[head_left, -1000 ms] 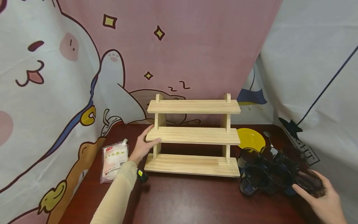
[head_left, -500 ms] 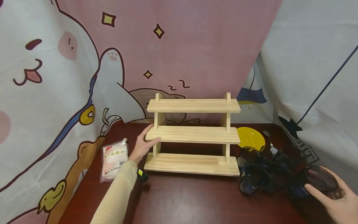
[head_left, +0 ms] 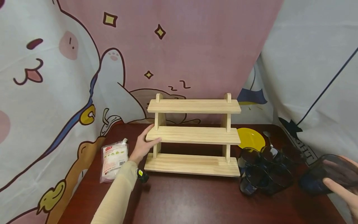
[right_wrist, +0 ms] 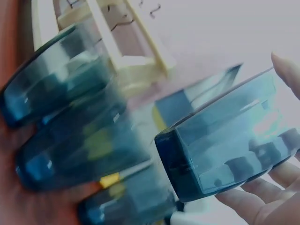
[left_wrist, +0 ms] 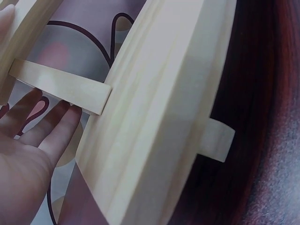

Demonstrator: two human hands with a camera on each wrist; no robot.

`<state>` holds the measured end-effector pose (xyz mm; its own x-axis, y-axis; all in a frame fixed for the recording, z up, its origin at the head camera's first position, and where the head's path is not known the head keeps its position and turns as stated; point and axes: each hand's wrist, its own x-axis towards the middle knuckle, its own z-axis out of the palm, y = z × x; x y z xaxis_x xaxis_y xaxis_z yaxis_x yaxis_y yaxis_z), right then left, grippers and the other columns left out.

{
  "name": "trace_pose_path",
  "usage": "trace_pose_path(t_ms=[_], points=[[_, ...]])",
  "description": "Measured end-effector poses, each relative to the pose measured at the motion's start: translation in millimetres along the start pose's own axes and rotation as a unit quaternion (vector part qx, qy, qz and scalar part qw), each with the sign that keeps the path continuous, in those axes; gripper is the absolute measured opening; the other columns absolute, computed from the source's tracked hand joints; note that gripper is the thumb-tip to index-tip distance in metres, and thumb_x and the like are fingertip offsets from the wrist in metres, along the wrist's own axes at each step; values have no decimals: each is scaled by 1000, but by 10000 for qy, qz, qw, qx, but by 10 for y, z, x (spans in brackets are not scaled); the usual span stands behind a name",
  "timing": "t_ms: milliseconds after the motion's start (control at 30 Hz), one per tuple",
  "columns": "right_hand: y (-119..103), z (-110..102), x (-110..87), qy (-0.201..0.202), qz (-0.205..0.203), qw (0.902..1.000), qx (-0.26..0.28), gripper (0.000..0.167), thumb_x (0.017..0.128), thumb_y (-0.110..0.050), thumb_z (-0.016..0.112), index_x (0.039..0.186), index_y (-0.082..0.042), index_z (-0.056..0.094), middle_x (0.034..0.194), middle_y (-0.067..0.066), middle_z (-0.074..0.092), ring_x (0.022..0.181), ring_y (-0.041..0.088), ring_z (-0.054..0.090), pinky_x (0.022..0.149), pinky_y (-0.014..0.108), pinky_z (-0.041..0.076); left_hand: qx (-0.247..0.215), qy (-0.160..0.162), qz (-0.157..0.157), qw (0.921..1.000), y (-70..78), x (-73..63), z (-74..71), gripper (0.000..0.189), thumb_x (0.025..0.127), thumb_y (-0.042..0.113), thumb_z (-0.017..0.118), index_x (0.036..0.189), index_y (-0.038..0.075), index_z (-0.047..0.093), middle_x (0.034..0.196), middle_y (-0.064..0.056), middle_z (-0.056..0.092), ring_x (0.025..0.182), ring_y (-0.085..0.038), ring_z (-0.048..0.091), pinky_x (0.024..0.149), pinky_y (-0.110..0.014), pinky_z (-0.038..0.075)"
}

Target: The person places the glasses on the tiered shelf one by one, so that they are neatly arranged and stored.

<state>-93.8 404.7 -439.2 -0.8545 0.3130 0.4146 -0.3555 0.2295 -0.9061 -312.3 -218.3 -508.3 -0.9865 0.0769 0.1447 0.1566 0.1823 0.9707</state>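
Head view: left hand (head_left: 141, 148) grips left end of pale wooden three-tier stand (head_left: 193, 135); right hand (head_left: 346, 195) holds translucent dark-blue glass tumbler (head_left: 314, 178), apart from clustered matching tumblers (head_left: 255, 179). Step seemingly lifting; next move likely needs firm grip, clearance.

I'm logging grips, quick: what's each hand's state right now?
Left hand: gripping the wooden shelf.
Right hand: holding a blue-tinted glass.

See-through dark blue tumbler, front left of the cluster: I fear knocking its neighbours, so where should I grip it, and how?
Probably the side wall of the tumbler, below its rim, coming from the near side: it stands upright, dark red table before it; other blue tumblers crowd its right and back, the pale tiered wooden stand its left.
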Motion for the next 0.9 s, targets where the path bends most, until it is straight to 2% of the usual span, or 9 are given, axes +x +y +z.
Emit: trace_pose_path(t_ms=[67,200,333,467,600,700,833,900], points=[[-56,45,52,-80,-124,9981,599,82,88,33,49,157,-11,45,131,-16,68,112,-8,63,84,3,46,20,22,24,10000,1,-1,-2,85,90,20,86,163,27,41,169,-2,36,156,-27,28,125,-54,24],[-187,188,163,-251,-456,9934,1019,80,87,35,47,157,-4,45,133,-8,70,117,-3,65,91,5,46,115,77,121,9998,-11,-8,-3,83,90,25,87,161,34,43,168,2,37,156,-25,28,125,-55,24],[-344,371,271,-475,-638,9851,1525,74,86,38,48,153,5,47,130,2,72,113,6,70,89,11,53,103,87,192,9997,-18,-24,-2,82,89,30,88,159,37,45,166,3,40,154,-25,31,123,-55,28],[-486,571,348,-698,-463,9837,1592,71,89,34,52,153,4,47,130,3,72,110,7,72,86,13,55,19,96,207,9997,-21,-27,2,82,88,33,89,158,40,47,164,5,42,152,-25,35,121,-54,32],[-572,783,423,-791,-165,9888,1251,72,90,28,61,154,-3,49,131,-2,71,108,3,72,84,12,55,-41,112,212,9997,-17,-25,2,82,87,33,89,157,40,47,163,5,43,151,-24,37,120,-53,34],[-602,948,489,-871,-109,9891,1180,73,88,27,65,152,-4,50,130,-2,72,108,4,72,84,12,55,-45,96,195,9998,-10,-29,1,81,88,31,88,158,39,47,164,5,42,151,-24,37,120,-52,33],[-609,1150,580,-1182,-111,9834,1371,72,88,26,66,152,-4,51,129,-1,73,112,6,71,84,14,56,-34,66,129,9999,-2,-33,6,81,90,28,87,159,37,46,164,4,42,151,-23,36,121,-51,33],[-611,1256,623,-1269,-97,9848,1178,71,88,23,69,151,-4,51,128,-2,73,112,6,70,84,13,55,-43,45,88,9999,4,-33,10,82,90,27,87,160,35,45,165,3,41,150,-23,37,120,-51,34]])
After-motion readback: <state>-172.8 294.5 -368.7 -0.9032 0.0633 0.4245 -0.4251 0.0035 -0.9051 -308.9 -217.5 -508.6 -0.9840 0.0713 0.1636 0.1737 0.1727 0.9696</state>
